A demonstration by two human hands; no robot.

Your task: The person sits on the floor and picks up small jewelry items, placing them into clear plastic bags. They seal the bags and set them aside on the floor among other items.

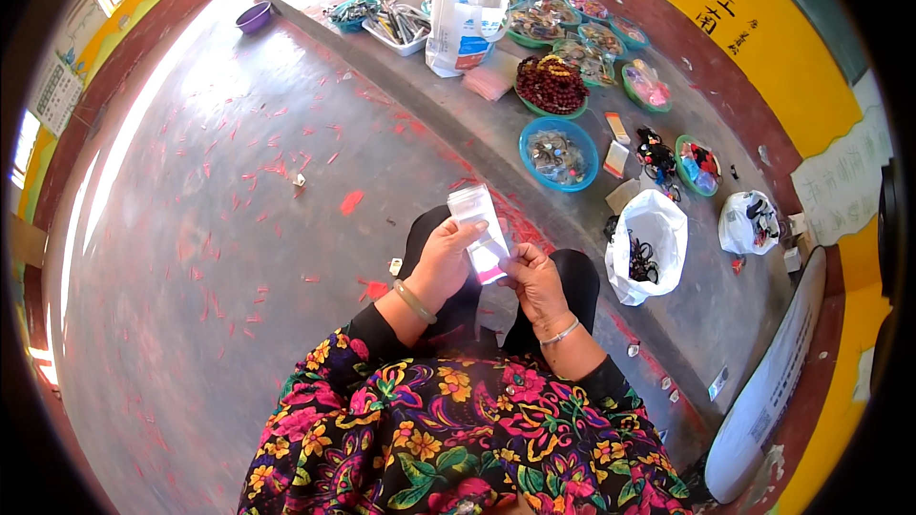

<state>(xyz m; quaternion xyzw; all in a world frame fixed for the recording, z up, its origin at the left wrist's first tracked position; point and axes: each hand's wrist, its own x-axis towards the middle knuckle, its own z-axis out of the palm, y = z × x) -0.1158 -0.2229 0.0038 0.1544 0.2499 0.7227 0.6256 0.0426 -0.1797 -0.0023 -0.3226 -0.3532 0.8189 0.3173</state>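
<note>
Head: LH (pixel 441 265), RH (pixel 539 288) hold pkts (pixel 490 248); beads (pixel 551 86) in bowl (pixel 555 115).

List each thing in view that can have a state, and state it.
Left hand, closed on the plastic packet
Right hand, pinching the packet's edge
Plastic packet, held in both hands
Nearest white bag, open, black items showing
Large blue basin, upright, partly filled
Tall white sack, standing upright
Purple basin, upright
Dark red beads, heaped in green basin
</note>
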